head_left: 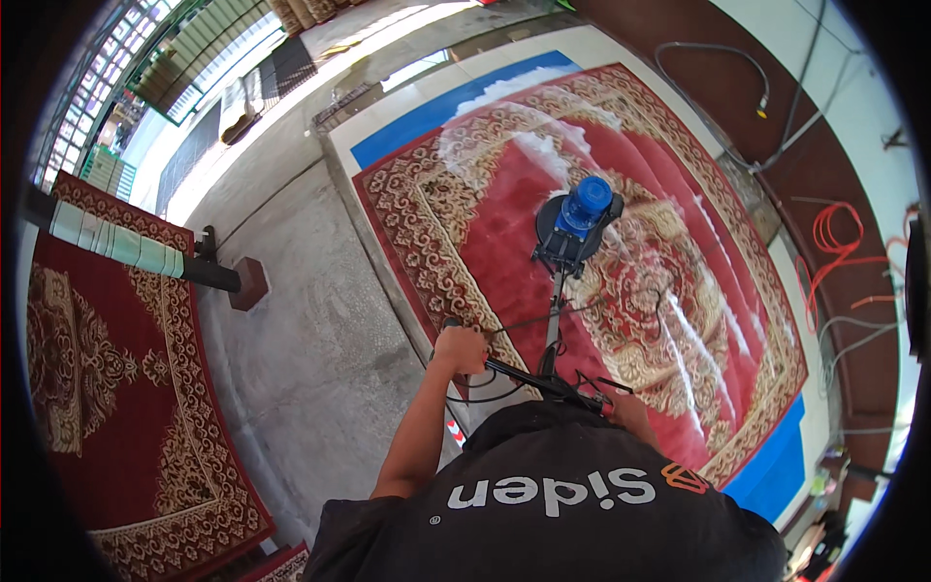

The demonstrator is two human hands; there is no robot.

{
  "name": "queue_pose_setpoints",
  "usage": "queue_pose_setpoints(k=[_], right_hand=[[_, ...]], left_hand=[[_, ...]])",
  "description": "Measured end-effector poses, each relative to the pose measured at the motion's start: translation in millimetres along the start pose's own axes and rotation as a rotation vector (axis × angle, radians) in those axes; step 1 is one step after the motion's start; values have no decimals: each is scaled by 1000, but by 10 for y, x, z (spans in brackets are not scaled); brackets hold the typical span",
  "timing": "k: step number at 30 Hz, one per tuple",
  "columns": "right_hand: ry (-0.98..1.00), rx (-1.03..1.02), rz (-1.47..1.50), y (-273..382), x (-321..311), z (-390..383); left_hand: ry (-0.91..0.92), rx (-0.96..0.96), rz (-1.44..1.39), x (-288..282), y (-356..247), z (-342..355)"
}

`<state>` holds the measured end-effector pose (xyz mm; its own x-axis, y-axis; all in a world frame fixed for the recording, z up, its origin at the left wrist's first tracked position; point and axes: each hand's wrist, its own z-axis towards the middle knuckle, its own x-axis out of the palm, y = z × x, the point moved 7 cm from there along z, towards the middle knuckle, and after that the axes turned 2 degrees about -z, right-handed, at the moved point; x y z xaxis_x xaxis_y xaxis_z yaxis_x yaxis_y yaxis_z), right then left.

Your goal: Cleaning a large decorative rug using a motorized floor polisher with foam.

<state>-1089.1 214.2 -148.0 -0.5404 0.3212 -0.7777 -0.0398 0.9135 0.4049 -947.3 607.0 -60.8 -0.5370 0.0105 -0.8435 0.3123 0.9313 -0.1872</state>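
Note:
My left hand (460, 350) is wrapped round the left grip of a floor scrubber's black handlebar (524, 373). At the bar's other end my right hand (630, 414) closes round the grip beside a red part, partly hidden by my dark shirt. From the handlebar a metal pole runs forward to the floor scrubber (588, 202), which has a blue motor on a round dark base. The scrubber stands on a red and gold patterned carpet (504, 252), a little above its middle. White foam (543, 153) lies across the far part, with streaks on the right.
Blue sheeting (398, 136) shows under the carpet's far and near right edges. A second patterned carpet (107, 388) hangs or lies at the left, by a wrapped post (116, 238). Grey and orange hoses (834, 233) run along the right wall. A dark cable crosses the wet carpet.

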Motion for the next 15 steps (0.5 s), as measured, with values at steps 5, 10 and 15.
queue_pose_setpoints(k=[5, 10, 15], right_hand=[[132, 117, -5, 606, -416, 652], [-68, 23, -18, 1279, -910, 1274], [-139, -11, 14, 1819, -1156, 1873]], left_hand=[[-3, 7, 2, -374, 697, 302], [-24, -5, 4, -875, 1431, 561], [-4, 2, 9, -1245, 2078, 804]])
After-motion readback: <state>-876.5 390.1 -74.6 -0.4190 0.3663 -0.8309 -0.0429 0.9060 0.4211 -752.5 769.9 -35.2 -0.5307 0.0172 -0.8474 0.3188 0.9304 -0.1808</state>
